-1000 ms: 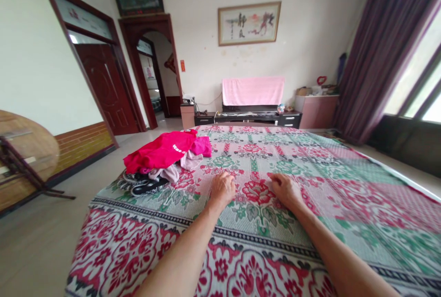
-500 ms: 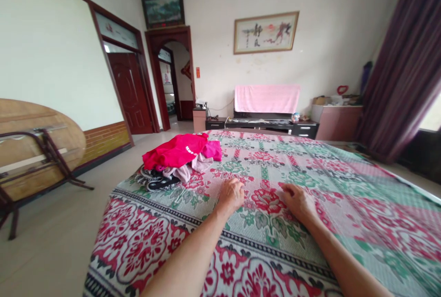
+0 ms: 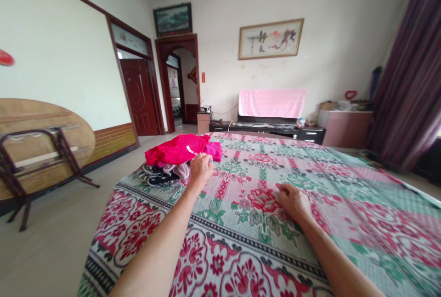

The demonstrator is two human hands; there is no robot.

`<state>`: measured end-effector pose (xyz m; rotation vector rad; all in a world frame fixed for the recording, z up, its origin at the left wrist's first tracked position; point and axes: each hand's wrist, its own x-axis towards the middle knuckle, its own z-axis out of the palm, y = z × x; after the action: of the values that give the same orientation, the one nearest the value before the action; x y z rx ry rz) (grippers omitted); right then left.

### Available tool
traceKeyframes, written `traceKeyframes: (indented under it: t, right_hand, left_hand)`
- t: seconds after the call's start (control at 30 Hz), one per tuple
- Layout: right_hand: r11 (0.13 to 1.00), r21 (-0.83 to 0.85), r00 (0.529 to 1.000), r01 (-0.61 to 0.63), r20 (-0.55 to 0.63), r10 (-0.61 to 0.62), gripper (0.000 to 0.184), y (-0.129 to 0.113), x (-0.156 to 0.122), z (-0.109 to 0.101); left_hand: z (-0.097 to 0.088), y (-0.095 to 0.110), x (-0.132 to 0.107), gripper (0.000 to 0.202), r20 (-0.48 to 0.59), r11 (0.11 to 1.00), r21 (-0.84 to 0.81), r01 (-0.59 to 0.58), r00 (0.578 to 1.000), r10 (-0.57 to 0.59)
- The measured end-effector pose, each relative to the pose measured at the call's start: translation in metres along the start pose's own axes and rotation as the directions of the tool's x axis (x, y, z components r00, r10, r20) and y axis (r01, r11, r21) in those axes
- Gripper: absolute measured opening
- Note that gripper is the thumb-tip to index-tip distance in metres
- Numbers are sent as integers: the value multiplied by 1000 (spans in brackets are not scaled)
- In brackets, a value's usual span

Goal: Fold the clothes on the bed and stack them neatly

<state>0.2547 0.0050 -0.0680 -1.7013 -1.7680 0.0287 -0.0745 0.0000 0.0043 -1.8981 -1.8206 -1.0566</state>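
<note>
A floral red, green and pink bedspread (image 3: 262, 242) covers the bed in front of me. Near its left edge lies a pile of clothes (image 3: 172, 161), with a red garment (image 3: 175, 149) on top, a pink piece (image 3: 214, 150) beside it and dark patterned cloth underneath. My left hand (image 3: 201, 168) is stretched out to the pile's right side, fingers curled at the pale cloth there; whether it grips anything is hidden. My right hand (image 3: 292, 200) lies on the bedspread, fingers bent and pressed down, holding nothing.
A folded round wooden table (image 3: 37, 140) on metal legs leans at the left wall. Dark doors (image 3: 141, 99) and an archway (image 3: 179, 81) lie beyond. At the far wall stand a low TV cabinet (image 3: 268, 127) with a pink cloth and a pink cupboard (image 3: 344, 127). Purple curtains (image 3: 409, 85) hang right.
My left hand has left the bedspread and reached forward-left to the clothes pile. My right hand stays in place. The view has swung left.
</note>
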Motion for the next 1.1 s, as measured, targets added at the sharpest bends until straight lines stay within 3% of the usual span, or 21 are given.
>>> traceKeyframes:
  t: [0.07,0.2,0.33,0.4,0.5,0.7,0.77,0.9,1.0,1.1]
  right_hand:
    - [1000,6,1000,-11,7,10,32,-2,0,-1]
    - [1000,13,1000,-16,3,16,32,-3,0,-1]
    - [1000,22,1000,-9,-3,9,31,-2,-1,0]
    - [1000,16,1000,-7,-8,7,31,-3,-1,-1]
    - [1000,6,1000,-2,-26,2,29,-5,-2,-2]
    - [1000,6,999,-30,-12,30,30,-8,-3,-5]
    - [999,9,999,-33,-11,33,31,-9,-4,-6]
    - [999,26,999,-41,-2,41,31,-10,-5,-6]
    - [997,62,999,-53,-8,53,32,-10,-5,-7]
    - [993,102,997,-57,-37,61,31,-12,-5,-7]
  left_hand:
    - [-27,-20,11,30,-165,985,72,154,976,-140]
    - [-62,-57,18,50,-370,886,92,454,842,-393]
    - [-67,-85,12,76,-394,736,71,673,697,-599]
    - [-64,-93,7,68,-325,693,92,715,680,-658]
    - [-59,-99,2,45,-237,707,140,693,717,-656]
    - [-57,-90,4,37,-355,839,182,512,830,-430]
    - [-55,-78,8,38,-327,872,228,433,878,-350]
    - [-37,-36,10,39,-39,935,276,225,974,-223]
    - [-16,3,1,37,141,964,241,111,979,-147]
    - [-2,39,-12,33,288,996,88,9,957,-34]
